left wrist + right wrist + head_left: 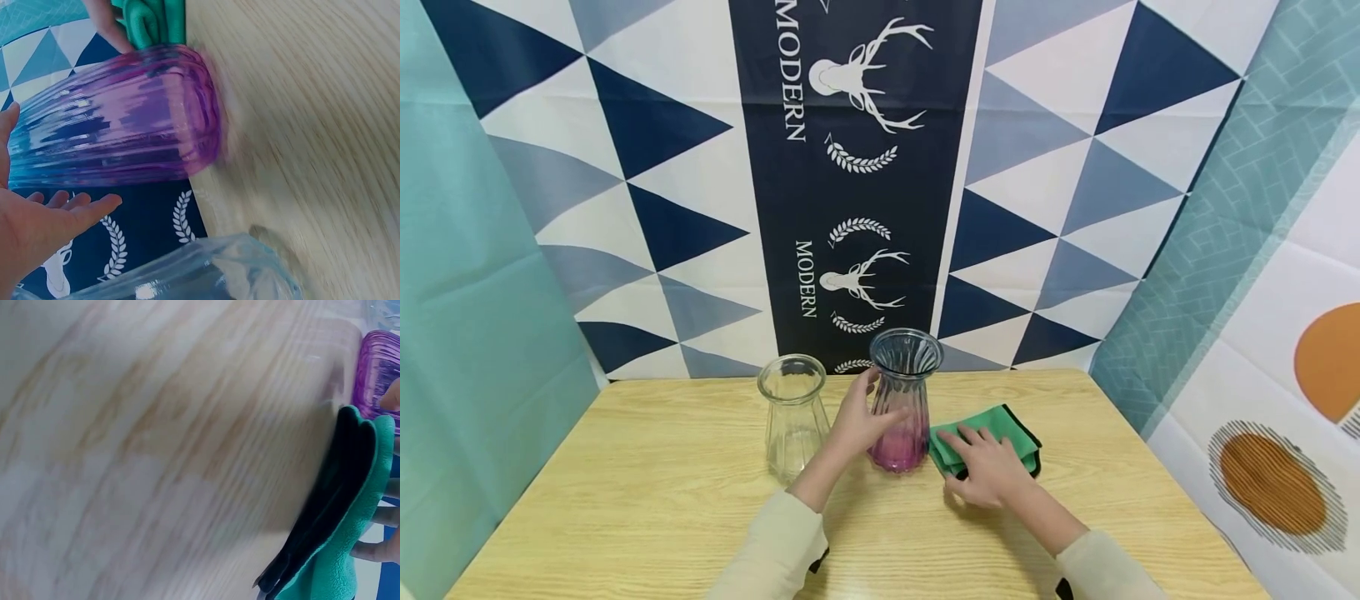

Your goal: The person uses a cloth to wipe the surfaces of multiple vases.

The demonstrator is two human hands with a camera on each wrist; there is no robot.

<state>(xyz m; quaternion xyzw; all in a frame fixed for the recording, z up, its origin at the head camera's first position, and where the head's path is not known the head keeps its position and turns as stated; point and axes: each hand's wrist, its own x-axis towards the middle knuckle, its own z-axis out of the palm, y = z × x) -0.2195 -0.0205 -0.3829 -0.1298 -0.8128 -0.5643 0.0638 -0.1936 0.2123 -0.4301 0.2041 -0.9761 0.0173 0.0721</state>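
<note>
A ribbed glass vase (904, 417), blue at the rim and pink-purple at the base, stands upright near the back of the table. My left hand (859, 423) is beside its left side, thumb and fingers spread apart; in the left wrist view this hand (37, 228) has its fingers extended near the vase (125, 119), without a curled grip. To the right lies a folded green cloth (1018, 435) with black edging. My right hand (988, 471) rests on the cloth with fingers spread. In the right wrist view, the cloth (337, 569) hides part of those fingers.
A clear glass vase (793, 429) stands left of the coloured one, close to my left forearm. The wood-grain table (662, 500) ends at a patterned fabric backdrop (857, 192), with more fabric hanging at both sides.
</note>
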